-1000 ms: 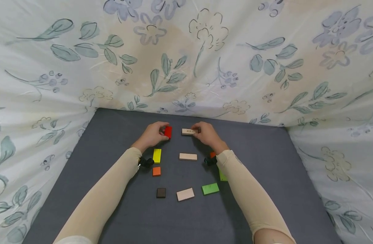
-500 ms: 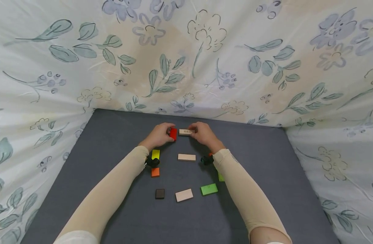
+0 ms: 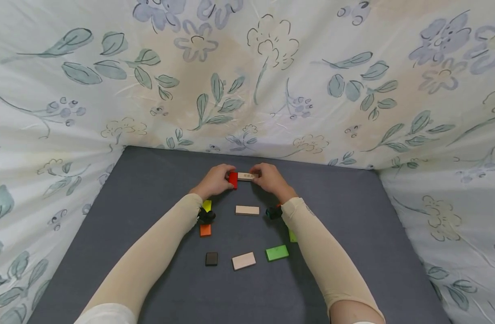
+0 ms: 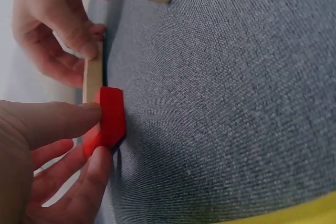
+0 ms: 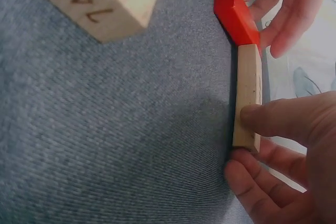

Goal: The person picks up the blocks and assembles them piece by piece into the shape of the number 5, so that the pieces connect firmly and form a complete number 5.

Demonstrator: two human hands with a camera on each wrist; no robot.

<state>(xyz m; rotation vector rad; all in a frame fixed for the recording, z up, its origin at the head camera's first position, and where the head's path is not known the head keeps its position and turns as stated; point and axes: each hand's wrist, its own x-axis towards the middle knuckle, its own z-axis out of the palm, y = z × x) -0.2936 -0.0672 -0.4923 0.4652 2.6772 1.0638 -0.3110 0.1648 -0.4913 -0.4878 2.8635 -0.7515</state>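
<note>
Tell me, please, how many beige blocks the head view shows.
3: the held block, in the right hand beside the red block; the middle block, below that; the front block, left of the green block. More may be hidden under the sleeves.

Smooth wooden block [image 5: 248, 80], matt cloth [image 5: 121, 124], apparently ribbed

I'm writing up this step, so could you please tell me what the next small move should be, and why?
Probably the left hand should ease off the red block: the right wrist view shows that block apparently meeting the end of the wooden block gripped by the right hand, so further pushing seems unneeded.
</note>
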